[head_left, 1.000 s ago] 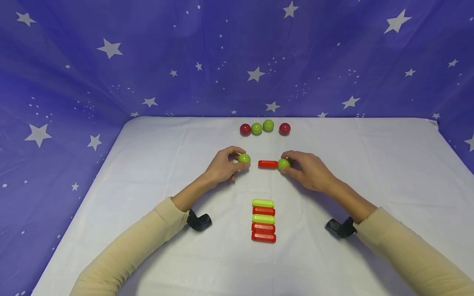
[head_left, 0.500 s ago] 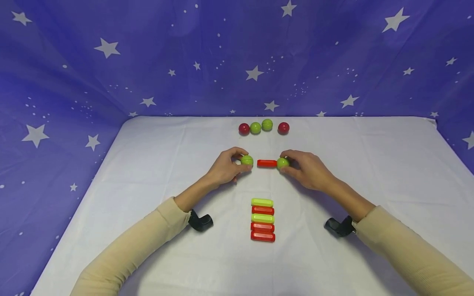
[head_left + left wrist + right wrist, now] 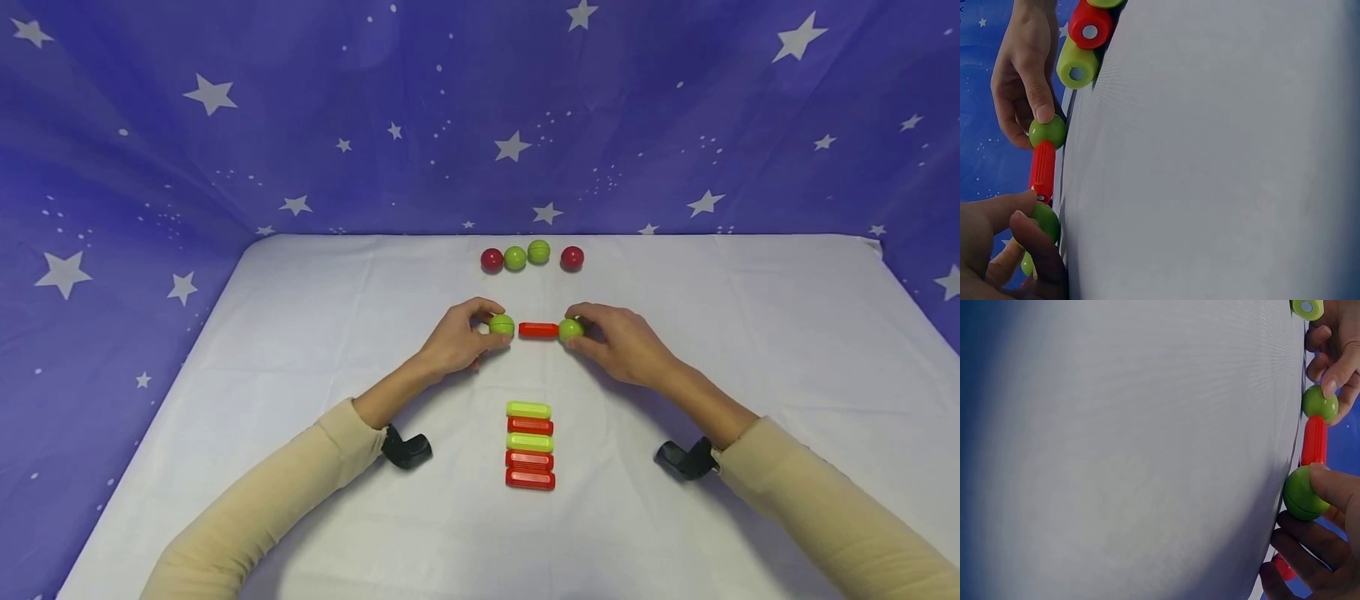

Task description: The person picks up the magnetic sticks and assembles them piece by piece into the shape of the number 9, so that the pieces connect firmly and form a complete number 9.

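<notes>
My left hand (image 3: 456,337) pinches a green ball (image 3: 502,325) between thumb and fingers, just left of a red stick (image 3: 537,330). A narrow gap shows between that ball and the stick's left end in the head view. At the stick's other end, my right hand (image 3: 622,343) grips a second green ball (image 3: 570,330), which sits against the stick. The left wrist view shows the red stick (image 3: 1042,167) in line between both balls, with a pale round spot at its near end. In the right wrist view the thumb presses on the green ball (image 3: 1304,494).
Toward me lies a column of several red and yellow-green sticks (image 3: 529,443). Along the back stand a red ball (image 3: 492,260), two green balls (image 3: 538,252) and another red ball (image 3: 572,258). A starry blue cloth (image 3: 420,108) hangs behind the white table (image 3: 337,300).
My left hand has moved slightly right with its green ball, narrowing the gap to the red stick. The right hand keeps its ball at the stick's end. The head view has shifted a little.
</notes>
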`<state>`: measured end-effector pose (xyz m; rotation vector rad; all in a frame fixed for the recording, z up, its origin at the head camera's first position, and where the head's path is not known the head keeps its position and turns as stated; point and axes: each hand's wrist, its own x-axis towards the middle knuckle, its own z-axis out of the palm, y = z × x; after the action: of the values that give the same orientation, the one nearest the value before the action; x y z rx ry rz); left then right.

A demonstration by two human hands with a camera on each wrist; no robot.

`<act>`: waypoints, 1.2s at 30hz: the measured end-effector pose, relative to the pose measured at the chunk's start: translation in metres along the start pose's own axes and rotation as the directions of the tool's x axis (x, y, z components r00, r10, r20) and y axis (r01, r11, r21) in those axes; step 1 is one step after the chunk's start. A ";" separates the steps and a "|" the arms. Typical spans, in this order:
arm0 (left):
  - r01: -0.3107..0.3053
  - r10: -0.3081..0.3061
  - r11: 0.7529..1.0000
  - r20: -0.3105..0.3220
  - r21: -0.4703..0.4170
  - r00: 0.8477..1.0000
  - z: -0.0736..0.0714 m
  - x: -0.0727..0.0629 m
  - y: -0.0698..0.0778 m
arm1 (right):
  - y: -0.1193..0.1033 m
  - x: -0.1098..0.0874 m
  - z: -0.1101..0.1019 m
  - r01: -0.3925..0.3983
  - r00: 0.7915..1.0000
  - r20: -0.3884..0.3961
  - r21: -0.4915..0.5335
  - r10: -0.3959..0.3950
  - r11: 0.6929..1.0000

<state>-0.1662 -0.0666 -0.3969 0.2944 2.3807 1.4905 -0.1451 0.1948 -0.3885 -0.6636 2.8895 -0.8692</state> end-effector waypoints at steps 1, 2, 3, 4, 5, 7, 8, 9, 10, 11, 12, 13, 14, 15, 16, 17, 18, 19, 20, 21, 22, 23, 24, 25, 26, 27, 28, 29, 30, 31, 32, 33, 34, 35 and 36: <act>-0.002 0.002 1.000 0.000 -0.001 1.000 0.000 0.000 0.000 | 0.000 0.000 0.000 -0.003 1.000 0.000 -0.002 0.003 1.000; -0.004 0.004 1.000 0.000 -0.002 1.000 0.000 0.000 0.000 | 0.000 0.000 0.000 -0.004 1.000 0.001 -0.003 0.004 1.000; -0.005 0.005 1.000 0.000 -0.003 1.000 0.000 0.001 0.000 | 0.000 0.000 0.000 -0.002 1.000 0.003 -0.004 0.002 1.000; -0.006 0.006 1.000 -0.002 -0.002 1.000 0.000 0.001 0.000 | -0.001 0.000 -0.001 0.000 1.000 0.005 -0.003 0.000 1.000; -0.007 0.007 1.000 -0.003 -0.002 1.000 0.000 0.001 -0.001 | -0.001 0.001 -0.001 0.002 1.000 0.007 -0.003 -0.002 1.000; -0.010 0.010 1.000 -0.004 -0.001 1.000 0.001 0.002 -0.001 | -0.001 0.001 -0.001 0.002 1.000 0.011 -0.003 -0.002 1.000; -0.012 0.012 1.000 -0.004 -0.001 1.000 0.001 0.002 -0.002 | -0.001 0.001 -0.001 0.002 1.000 0.011 -0.003 -0.002 1.000; -0.014 0.014 1.000 -0.003 0.000 1.000 0.001 0.002 -0.002 | -0.001 0.001 -0.001 0.001 1.000 0.011 -0.005 -0.001 1.000; -0.016 0.016 1.000 -0.002 0.000 1.000 0.001 0.002 -0.001 | -0.001 0.001 -0.001 -0.002 1.000 0.011 -0.006 0.002 1.000; -0.018 0.018 1.000 -0.002 0.000 1.000 0.001 0.002 -0.001 | -0.001 0.001 -0.001 -0.003 1.000 0.011 -0.007 0.003 1.000; -0.019 0.019 1.000 -0.002 0.000 1.000 0.001 0.002 -0.001 | -0.001 0.000 -0.001 -0.005 1.000 0.010 -0.008 0.005 1.000; -0.019 0.019 1.000 -0.003 0.001 1.000 0.001 0.002 -0.001 | -0.001 0.000 -0.001 -0.004 1.000 0.010 -0.007 0.004 1.000; -0.019 0.019 1.000 -0.003 0.000 1.000 0.001 0.002 -0.001 | -0.001 0.000 -0.001 -0.004 1.000 0.010 -0.006 0.004 1.000; -0.018 0.018 1.000 -0.002 -0.001 1.000 0.001 0.002 -0.001 | -0.001 0.000 -0.001 -0.003 1.000 0.010 -0.005 0.003 1.000; -0.017 0.017 1.000 -0.003 -0.001 1.000 0.001 0.002 -0.001 | -0.001 0.000 -0.001 -0.001 1.000 0.009 -0.003 0.001 1.000; -0.017 0.017 1.000 -0.002 -0.002 1.000 0.002 0.002 -0.001 | -0.001 0.000 -0.001 0.002 1.000 0.008 -0.001 -0.002 1.000; -0.016 0.016 1.000 -0.002 -0.003 1.000 0.002 0.002 -0.001 | -0.001 0.000 -0.001 0.002 1.000 0.008 -0.002 -0.002 1.000; -0.016 0.016 1.000 -0.001 -0.002 1.000 0.002 0.002 -0.001 | -0.001 0.000 -0.001 0.001 1.000 0.008 -0.002 -0.001 1.000; -0.016 0.016 1.000 0.000 0.000 1.000 0.002 0.002 0.000 | -0.001 0.000 -0.001 -0.002 1.000 0.006 -0.004 0.002 1.000; -0.017 0.017 1.000 0.002 0.002 1.000 0.002 0.002 0.000 | -0.002 0.000 -0.001 -0.004 1.000 0.005 -0.006 0.004 1.000; -0.017 0.017 1.000 0.004 0.003 1.000 0.002 0.002 0.000 | -0.001 0.000 -0.001 -0.006 1.000 0.005 -0.008 0.006 1.000; -0.017 0.017 1.000 0.007 0.005 1.000 0.002 0.003 0.000 | -0.001 0.000 -0.001 -0.010 1.000 0.005 -0.009 0.010 1.000; -0.017 0.017 1.000 0.008 0.007 1.000 0.002 0.003 0.000 | -0.001 0.000 -0.001 -0.011 1.000 0.006 -0.008 0.011 1.000; -0.016 0.016 1.000 0.010 0.009 1.000 0.003 0.003 0.000 | -0.001 0.000 -0.001 -0.010 1.000 0.006 -0.006 0.010 1.000; -0.016 0.015 1.000 0.011 0.009 1.000 0.003 0.004 0.000 | -0.001 0.000 -0.001 -0.007 1.000 0.006 -0.005 0.007 1.000; -0.017 0.016 1.000 0.013 0.009 1.000 0.003 0.004 -0.001 | -0.001 0.000 -0.001 -0.003 1.000 0.006 -0.003 0.003 1.000; -0.017 0.017 1.000 0.013 0.010 1.000 0.003 0.004 -0.001 | 0.000 0.000 -0.001 -0.002 1.000 0.007 -0.001 0.002 1.000; -0.017 0.017 1.000 0.011 0.012 1.000 0.003 0.004 -0.001 | -0.001 0.000 -0.001 0.000 1.000 0.008 0.002 0.000 1.000; -0.018 0.018 1.000 0.011 0.012 1.000 0.003 0.004 -0.001 | 0.000 0.000 -0.001 0.003 1.000 0.008 0.004 -0.003 1.000; -0.020 0.020 1.000 0.010 0.014 1.000 0.003 0.004 -0.001 | 0.000 0.000 -0.001 0.003 1.000 0.008 0.003 -0.004 1.000; -0.020 0.020 1.000 0.010 0.015 1.000 0.003 0.004 -0.001 | 0.000 0.000 -0.001 0.004 1.000 0.008 0.003 -0.004 1.000; -0.021 0.021 1.000 0.010 0.015 1.000 0.003 0.004 -0.001 | 0.000 0.000 -0.001 0.003 1.000 0.008 0.003 -0.003 1.000; -0.020 0.020 1.000 0.009 0.016 1.000 0.003 0.004 -0.001 | 0.000 0.000 -0.001 0.002 1.000 0.008 0.003 -0.002 1.000; -0.019 0.019 1.000 0.009 0.016 1.000 0.003 0.004 -0.002 | 0.000 0.000 -0.001 0.003 1.000 0.007 0.002 -0.003 1.000; -0.019 0.019 1.000 0.009 0.017 1.000 0.003 0.004 -0.002 | 0.000 0.000 -0.001 0.005 1.000 0.006 0.002 -0.005 1.000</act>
<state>-0.1688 -0.0633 -0.4003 0.3272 2.3911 1.4748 -0.1451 0.1952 -0.3872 -0.6724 2.8822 -0.8689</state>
